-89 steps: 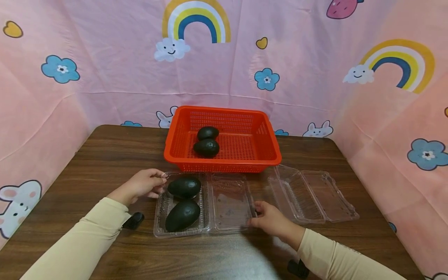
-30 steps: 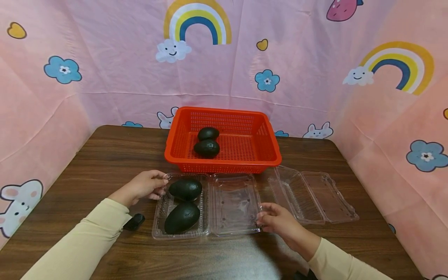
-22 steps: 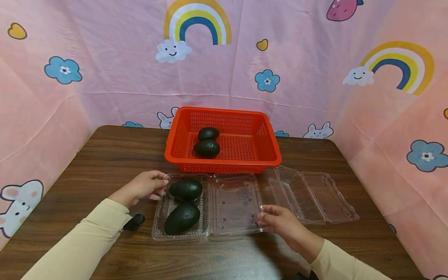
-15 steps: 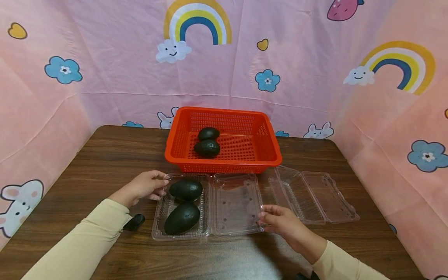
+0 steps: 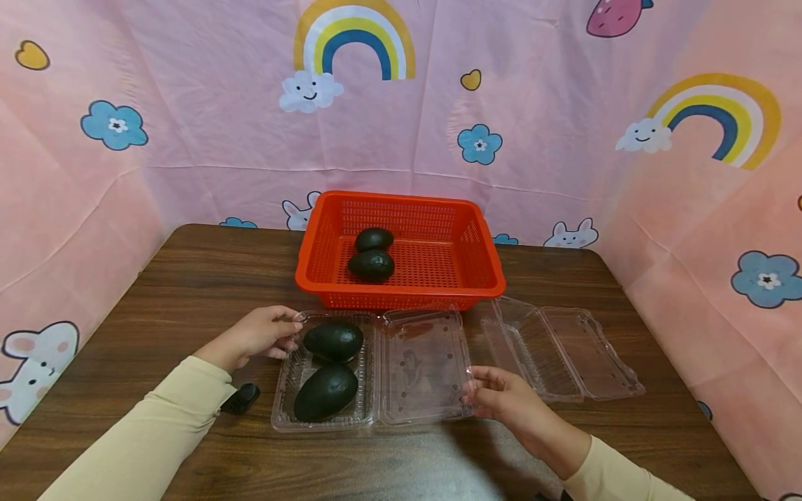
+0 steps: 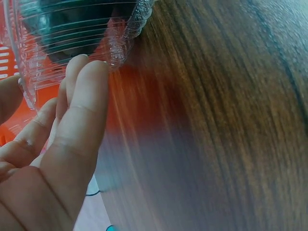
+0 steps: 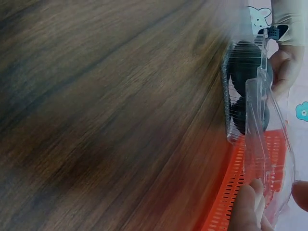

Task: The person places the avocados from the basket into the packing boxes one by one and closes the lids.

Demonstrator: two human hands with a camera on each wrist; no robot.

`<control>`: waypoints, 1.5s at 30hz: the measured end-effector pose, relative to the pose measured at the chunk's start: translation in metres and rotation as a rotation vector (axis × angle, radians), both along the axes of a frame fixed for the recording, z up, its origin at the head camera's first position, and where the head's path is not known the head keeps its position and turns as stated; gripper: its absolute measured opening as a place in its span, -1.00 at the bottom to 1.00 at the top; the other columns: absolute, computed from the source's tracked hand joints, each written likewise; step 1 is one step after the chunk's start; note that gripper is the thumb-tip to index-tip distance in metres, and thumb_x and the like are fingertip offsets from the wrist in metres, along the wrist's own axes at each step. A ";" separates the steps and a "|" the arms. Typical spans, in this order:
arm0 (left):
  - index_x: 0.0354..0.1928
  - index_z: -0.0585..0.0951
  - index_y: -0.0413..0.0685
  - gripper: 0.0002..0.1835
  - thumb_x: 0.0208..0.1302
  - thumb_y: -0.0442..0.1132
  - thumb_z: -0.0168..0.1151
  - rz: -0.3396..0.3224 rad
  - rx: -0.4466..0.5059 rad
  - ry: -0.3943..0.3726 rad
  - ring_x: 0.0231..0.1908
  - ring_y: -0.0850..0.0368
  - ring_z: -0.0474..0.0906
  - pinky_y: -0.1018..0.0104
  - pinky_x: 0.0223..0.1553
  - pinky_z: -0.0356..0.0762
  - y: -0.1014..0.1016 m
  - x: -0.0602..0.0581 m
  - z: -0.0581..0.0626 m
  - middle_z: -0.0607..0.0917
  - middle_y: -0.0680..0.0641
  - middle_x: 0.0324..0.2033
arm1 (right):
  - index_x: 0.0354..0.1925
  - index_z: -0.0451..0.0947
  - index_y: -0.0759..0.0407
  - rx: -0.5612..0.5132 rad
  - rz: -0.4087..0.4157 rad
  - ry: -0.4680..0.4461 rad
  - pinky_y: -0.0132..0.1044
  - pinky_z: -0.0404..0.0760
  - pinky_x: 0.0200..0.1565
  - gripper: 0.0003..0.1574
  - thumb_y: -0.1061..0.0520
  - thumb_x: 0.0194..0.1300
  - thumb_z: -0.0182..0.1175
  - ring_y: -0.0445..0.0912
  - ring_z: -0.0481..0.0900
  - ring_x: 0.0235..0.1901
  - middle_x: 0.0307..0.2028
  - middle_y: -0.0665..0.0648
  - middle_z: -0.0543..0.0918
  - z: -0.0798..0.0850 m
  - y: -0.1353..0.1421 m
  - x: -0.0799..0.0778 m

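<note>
A clear plastic clamshell container (image 5: pixel 370 423) lies opened out on the table, its tray on the left and its lid (image 5: pixel 422 369) on the right. Two dark green avocados (image 5: pixel 333 341) sit in the tray, one behind the other. My left hand (image 5: pixel 260 334) holds the tray's left rim near the back corner; the left wrist view shows fingers (image 6: pixel 79 106) along the ribbed outer wall. At the lid's right edge, my right hand (image 5: pixel 510 403) pinches the plastic between thumb (image 7: pixel 301 193) and fingers. The right wrist view shows the lid raised at a slant above the table.
Behind the container stands a red plastic basket (image 5: pixel 401 296) with two more avocados (image 5: pixel 371 266) in its left half. A second opened clamshell (image 5: pixel 564 355) lies to the right on the brown wooden table (image 5: pixel 207 278). Patterned pink cloth (image 5: pixel 401 132) encloses the back and sides.
My right hand has moved right and spread the lid out flatter than three seconds ago. Since half a second ago the lid has tilted up slightly. The left hand has barely moved.
</note>
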State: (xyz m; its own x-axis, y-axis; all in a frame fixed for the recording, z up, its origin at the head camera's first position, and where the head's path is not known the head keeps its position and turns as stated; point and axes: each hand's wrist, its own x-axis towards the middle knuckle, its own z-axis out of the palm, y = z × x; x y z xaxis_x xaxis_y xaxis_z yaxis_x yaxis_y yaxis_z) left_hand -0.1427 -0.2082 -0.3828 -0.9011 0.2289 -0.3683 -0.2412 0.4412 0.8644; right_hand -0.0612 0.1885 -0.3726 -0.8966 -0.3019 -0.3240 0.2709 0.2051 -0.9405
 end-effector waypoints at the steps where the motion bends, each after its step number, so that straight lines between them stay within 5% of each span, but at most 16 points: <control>1: 0.25 0.30 -0.48 -0.55 0.46 -0.29 -0.03 0.000 -0.001 0.000 -0.33 0.16 0.59 0.22 -0.28 0.65 0.000 0.000 0.000 0.55 -0.21 -0.16 | 0.27 0.12 0.65 0.001 -0.001 0.000 -0.26 0.58 -0.11 -0.31 0.30 0.28 0.04 -0.17 0.57 -0.20 -0.15 0.13 0.57 0.001 0.000 0.000; 33: 0.24 0.31 -0.46 -0.56 0.47 -0.28 -0.03 0.005 0.008 -0.011 -0.32 0.14 0.59 0.21 -0.28 0.65 -0.001 0.006 -0.001 0.55 -0.23 -0.13 | 0.24 0.24 0.50 0.022 -0.022 0.079 -0.29 0.56 -0.12 -0.33 0.25 0.24 0.19 -0.13 0.56 -0.16 -0.10 0.18 0.54 0.025 -0.012 0.009; 45: 0.25 0.30 -0.47 -0.56 0.47 -0.28 -0.04 0.013 0.028 -0.023 -0.32 0.15 0.59 0.21 -0.28 0.66 -0.003 0.008 -0.001 0.55 -0.24 -0.13 | 0.22 0.29 0.49 0.050 0.042 0.164 -0.29 0.57 -0.07 -0.37 0.20 0.29 0.22 -0.10 0.55 -0.11 -0.03 0.28 0.53 0.042 -0.022 0.007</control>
State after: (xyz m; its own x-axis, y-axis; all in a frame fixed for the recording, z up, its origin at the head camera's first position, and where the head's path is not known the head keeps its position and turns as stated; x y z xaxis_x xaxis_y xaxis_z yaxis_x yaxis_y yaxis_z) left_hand -0.1343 -0.2108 -0.3841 -0.8957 0.2278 -0.3820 -0.2663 0.4132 0.8708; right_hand -0.0540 0.1660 -0.3306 -0.9257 -0.3272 -0.1896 0.1045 0.2604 -0.9598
